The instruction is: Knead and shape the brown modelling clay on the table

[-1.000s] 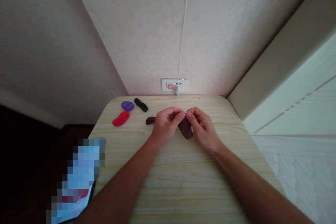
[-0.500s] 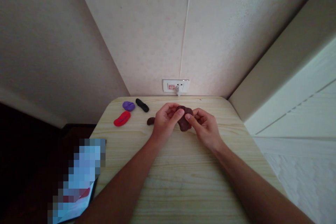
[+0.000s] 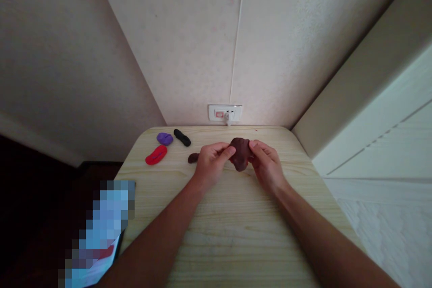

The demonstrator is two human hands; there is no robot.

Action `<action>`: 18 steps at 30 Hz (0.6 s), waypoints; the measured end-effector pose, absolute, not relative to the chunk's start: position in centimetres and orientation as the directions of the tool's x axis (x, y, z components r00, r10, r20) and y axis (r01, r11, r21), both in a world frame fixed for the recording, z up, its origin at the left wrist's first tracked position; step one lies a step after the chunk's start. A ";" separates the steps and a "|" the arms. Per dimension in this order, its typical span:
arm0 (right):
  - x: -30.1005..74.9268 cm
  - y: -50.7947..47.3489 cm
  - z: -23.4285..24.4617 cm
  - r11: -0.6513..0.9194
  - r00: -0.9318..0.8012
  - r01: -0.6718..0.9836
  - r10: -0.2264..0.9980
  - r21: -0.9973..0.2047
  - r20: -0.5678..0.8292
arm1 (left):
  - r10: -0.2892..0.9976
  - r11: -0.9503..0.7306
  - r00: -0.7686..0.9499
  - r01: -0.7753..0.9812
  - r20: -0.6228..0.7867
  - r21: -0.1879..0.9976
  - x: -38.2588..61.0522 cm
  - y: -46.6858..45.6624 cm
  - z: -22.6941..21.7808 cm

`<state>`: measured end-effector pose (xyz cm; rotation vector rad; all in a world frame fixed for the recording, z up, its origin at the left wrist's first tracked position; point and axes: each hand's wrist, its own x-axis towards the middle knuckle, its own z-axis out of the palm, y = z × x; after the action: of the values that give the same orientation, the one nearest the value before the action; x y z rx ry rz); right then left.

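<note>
A flattened, uneven piece of brown modelling clay [image 3: 240, 155] is held between my two hands, above the far half of the table. My left hand [image 3: 213, 162] pinches its left edge between thumb and fingers. On the other side, my right hand [image 3: 266, 159] pinches the right edge. A bit of red shows along the clay's lower edges. A smaller brown clay piece [image 3: 193, 158] lies just left of my left hand, which partly hides it.
On the table's [image 3: 236, 234] far left lie a purple clay lump [image 3: 164, 138], a black clay strip [image 3: 182, 137] and a red clay piece [image 3: 156, 155]. A pixelated screen [image 3: 104, 229] stands at the left edge. Behind is a wall socket [image 3: 225, 113] with a plug.
My thumbs have shifted outward from the clay's face to its edges, so more of its brown surface shows. The clay has moved slightly right.
</note>
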<state>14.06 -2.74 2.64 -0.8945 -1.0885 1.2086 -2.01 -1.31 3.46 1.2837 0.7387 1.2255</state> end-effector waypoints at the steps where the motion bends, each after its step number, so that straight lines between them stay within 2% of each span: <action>1: 14.1 -2.8 2.7 0.164 0.019 -0.255 0.986 -0.953 0.165 | 0.943 -0.154 0.254 -0.241 0.215 0.958 -2.0 -1.4 3.5; 4: 14.1 -2.9 3.2 0.200 0.044 -0.174 0.980 -0.964 0.196 | 0.944 -0.172 0.242 -0.219 0.224 0.961 -2.1 -1.5 3.5; 7: 14.1 -3.1 3.6 0.229 0.061 -0.099 0.973 -0.968 0.224 | 0.945 -0.141 0.252 -0.268 0.211 0.953 -2.0 -1.6 3.4; 12: 14.1 -3.5 3.5 0.175 -0.052 -0.119 0.982 -0.977 0.182 | 0.963 -0.086 0.223 -0.285 0.154 0.955 -1.6 -1.5 3.0; 18: 13.9 -3.5 3.3 0.134 -0.070 -0.099 0.987 -0.986 0.142 | 0.973 -0.165 0.118 -0.239 0.198 0.957 -1.8 -1.4 3.2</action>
<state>13.85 -3.47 3.27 -1.0011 -1.2574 1.2041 -1.80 -1.38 3.24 1.2293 0.8432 1.3349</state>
